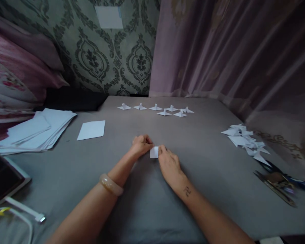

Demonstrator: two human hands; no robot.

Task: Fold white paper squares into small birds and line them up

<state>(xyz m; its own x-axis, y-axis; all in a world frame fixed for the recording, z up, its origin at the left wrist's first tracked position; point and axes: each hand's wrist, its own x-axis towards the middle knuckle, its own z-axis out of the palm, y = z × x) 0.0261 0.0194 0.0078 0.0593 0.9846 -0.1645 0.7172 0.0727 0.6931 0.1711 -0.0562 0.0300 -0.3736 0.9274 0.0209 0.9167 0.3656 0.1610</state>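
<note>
On the grey cloth-covered surface (142,210), a small flat white rectangle of paper (154,152), set between the bare left hand (142,143) and the bare right hand (169,161). Left fingers bent inward at the rectangle's upper left corner, touching or nearly so; cannot tell whether pinching. Right fingers closed over the rectangle's right side, seemingly gripping it and hiding that edge. Could crease askew if pressed with the covered edge out of line. Could also pivot about the right-hand grip, given too light a hold at the opposite corner. Beyond the rectangle, seven small white winged figures of folded paper (164,113), probably light enough to tip from any tug on the cloth. Well to the right of the rectangle, a loose heap of white pointed folded-paper pieces (240,139), close to a dark-handled metal tool (301,183); at risk of snagging or crushing if shoved against it. Left of and beyond the rectangle, a single loose white square sheet (91,130), unweighted, so liable to slide under a stray brush.
</note>
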